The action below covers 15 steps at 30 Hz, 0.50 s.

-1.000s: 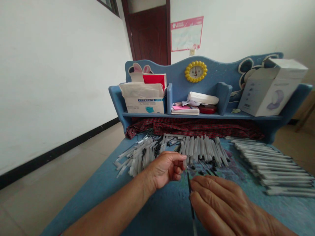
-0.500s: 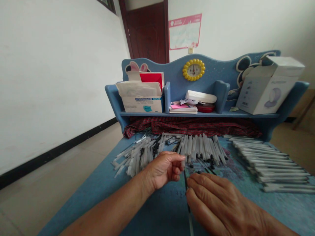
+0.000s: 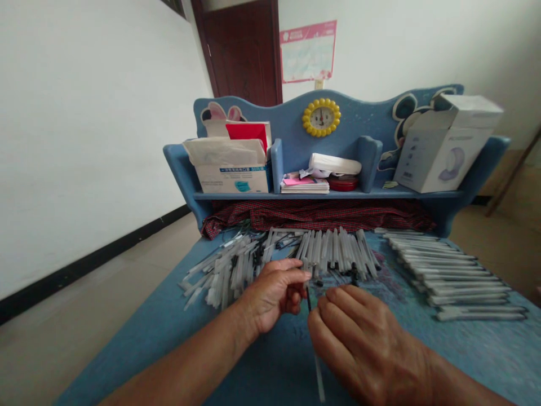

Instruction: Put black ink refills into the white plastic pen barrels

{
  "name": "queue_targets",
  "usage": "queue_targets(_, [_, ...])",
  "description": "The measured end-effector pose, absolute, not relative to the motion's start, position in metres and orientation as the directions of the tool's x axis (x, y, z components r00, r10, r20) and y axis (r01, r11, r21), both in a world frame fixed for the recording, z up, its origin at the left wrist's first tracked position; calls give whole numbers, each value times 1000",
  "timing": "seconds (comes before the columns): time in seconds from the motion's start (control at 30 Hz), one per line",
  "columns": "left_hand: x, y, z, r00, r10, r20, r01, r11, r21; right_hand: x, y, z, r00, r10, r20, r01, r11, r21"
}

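Observation:
My left hand (image 3: 281, 290) is closed in a pinch, with a translucent pen barrel between thumb and forefinger. A thin refill (image 3: 319, 378), dark at its upper part and clear at its lower end, runs down from that barrel. My right hand (image 3: 363, 338) is closed round the refill's middle, its fingers pressed together and knuckles up. Just beyond both hands lie a row of translucent barrels (image 3: 333, 248) and, to the left, a looser heap of barrels (image 3: 236, 268). Capped pens (image 3: 456, 268) are stacked in a row on the right.
The blue table (image 3: 164, 338) has a blue shelf (image 3: 346, 196) at its back, holding a mask box (image 3: 232, 177), a white carton (image 3: 439, 146), papers and a red tin. A checked cloth (image 3: 313, 214) lies beneath the shelf. A flower-shaped clock (image 3: 321, 117) hangs above.
The camera view has shifted slightly. My right hand has curled in more tightly and risen a little towards my left hand, and the refill's lower end now shows beneath it.

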State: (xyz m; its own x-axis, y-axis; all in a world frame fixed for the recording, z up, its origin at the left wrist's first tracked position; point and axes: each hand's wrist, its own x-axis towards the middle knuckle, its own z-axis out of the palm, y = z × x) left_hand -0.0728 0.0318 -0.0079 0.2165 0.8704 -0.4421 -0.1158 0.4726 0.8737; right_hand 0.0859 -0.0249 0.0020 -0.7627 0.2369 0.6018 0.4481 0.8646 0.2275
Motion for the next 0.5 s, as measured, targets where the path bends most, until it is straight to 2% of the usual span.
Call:
queue_targets(0.17, [-69,25,-7,214,880,-424,-154,459,875,84,-18,-6,-722,365,587,571,794,209])
queue_targets(0.33, [-71,26,3,277,856,-436,-215,497,841,101,-1,-9,-583,495,644,690,720,71])
queue_targets(0.43, [-78,31,12,258,848,-463,-285,524,803,119,11,-4,-464,684,563,798,599,-70])
queue_targets(0.5, [-82,34,18,215,851,-479,-315,524,791,130,18,-1,-378,808,452,866,482,-136])
